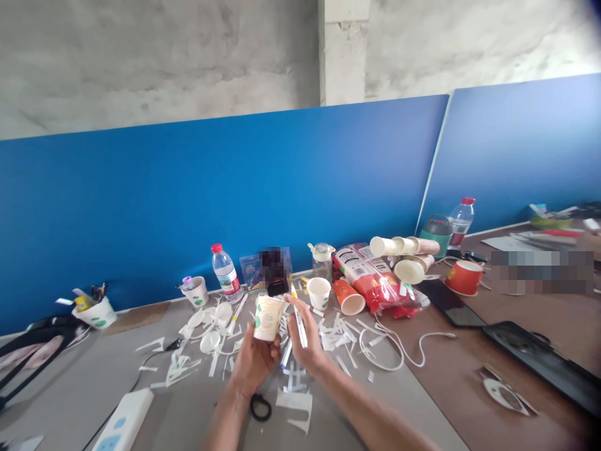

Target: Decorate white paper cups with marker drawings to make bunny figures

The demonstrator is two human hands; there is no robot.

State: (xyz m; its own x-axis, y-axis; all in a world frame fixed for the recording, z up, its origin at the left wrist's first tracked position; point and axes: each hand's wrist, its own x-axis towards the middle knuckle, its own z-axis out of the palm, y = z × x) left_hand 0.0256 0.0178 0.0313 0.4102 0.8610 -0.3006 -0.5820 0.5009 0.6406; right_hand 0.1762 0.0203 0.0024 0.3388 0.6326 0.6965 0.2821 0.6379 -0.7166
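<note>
Over the grey table (84, 388), in the head view, the left hand (253, 362) gripped a small paper cup (267, 318) by its lower wall, with the fingers wrapped round it and the mouth up. Just beside it, the right hand (310, 347) pinched a slim white pen (299, 327) whose upper end was near the cup's rim. The cup looked thin, smooth and tapered. I judged that a hard squeeze could dent it, and that the pen might skid on its curved wall. Stiff white paper strips (338, 335) littered the table, and black-looped scissors (260, 407) lay below the wrists.
</note>
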